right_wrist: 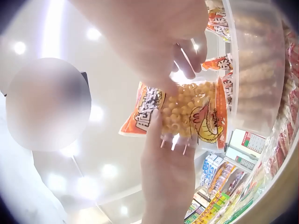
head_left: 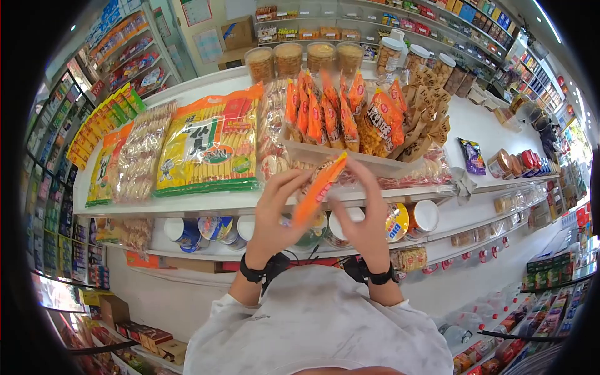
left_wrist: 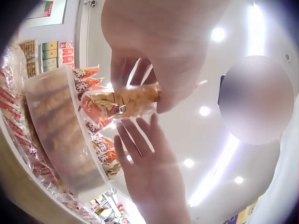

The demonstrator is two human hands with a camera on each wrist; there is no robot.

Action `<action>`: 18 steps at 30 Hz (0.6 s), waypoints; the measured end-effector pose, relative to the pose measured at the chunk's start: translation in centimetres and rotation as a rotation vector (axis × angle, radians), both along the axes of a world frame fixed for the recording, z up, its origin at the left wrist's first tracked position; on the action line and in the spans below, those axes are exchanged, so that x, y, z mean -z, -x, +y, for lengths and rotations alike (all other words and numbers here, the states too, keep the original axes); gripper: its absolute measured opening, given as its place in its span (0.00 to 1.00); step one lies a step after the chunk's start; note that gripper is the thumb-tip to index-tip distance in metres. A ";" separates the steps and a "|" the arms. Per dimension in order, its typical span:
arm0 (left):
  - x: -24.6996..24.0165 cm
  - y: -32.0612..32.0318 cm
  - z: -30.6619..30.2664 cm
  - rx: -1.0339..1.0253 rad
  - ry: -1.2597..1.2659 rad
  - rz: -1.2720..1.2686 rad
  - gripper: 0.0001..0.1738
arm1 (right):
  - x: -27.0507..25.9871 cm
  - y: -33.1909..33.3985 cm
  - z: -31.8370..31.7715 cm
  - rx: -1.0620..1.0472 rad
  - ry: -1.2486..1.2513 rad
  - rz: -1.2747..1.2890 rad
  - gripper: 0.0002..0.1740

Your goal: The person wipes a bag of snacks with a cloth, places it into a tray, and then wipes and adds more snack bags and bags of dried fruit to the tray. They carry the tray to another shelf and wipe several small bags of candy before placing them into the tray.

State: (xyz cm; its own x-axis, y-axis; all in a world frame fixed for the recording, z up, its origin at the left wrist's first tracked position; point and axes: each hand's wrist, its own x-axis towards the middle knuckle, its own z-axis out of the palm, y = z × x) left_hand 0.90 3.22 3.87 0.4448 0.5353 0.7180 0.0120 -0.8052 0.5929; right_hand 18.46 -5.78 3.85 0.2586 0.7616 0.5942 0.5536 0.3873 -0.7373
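An orange snack bag (head_left: 320,189) is held up over the front edge of the counter, tilted and a little blurred. Through its clear panel, small round golden pieces show in the right wrist view, with a cartoon figure printed beside them. My left hand (head_left: 275,209) pinches the bag, its thumb (right_wrist: 153,122) lying across the face. On the opposite side is my right hand (head_left: 369,219), spread with its fingertips right at the bag's edge; in the left wrist view its fingers (left_wrist: 140,135) look straight. Just beyond both hands stands a translucent bin (head_left: 350,157) packed with upright orange bags (head_left: 328,119).
Large yellow snack packs (head_left: 209,140) lie on the white counter (head_left: 181,203) left of the bin. Tall jars (head_left: 288,60) line its back edge, and a purple packet (head_left: 472,156) lies at right. Tubs (head_left: 423,215) fill the shelf below.
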 end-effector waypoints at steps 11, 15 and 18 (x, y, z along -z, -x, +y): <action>0.2 -1.6 2.6 -0.175 -0.165 0.097 0.34 | 0.9 -2.3 -0.6 0.147 -0.059 0.201 0.35; 0.1 -3.9 5.5 -0.317 0.086 -0.235 0.26 | -1.3 -3.4 -0.8 0.388 -0.206 0.137 0.24; -0.4 -5.9 7.0 -0.244 0.113 -0.281 0.28 | -2.8 -4.0 0.4 0.493 -0.341 0.009 0.27</action>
State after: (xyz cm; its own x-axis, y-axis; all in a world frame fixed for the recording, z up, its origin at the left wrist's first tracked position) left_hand 6.83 10.27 4.23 0.0885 0.6836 0.7245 0.0199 -0.7284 0.6849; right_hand 22.47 -5.35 6.65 0.5395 0.3175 0.7799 0.7222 0.3017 -0.6224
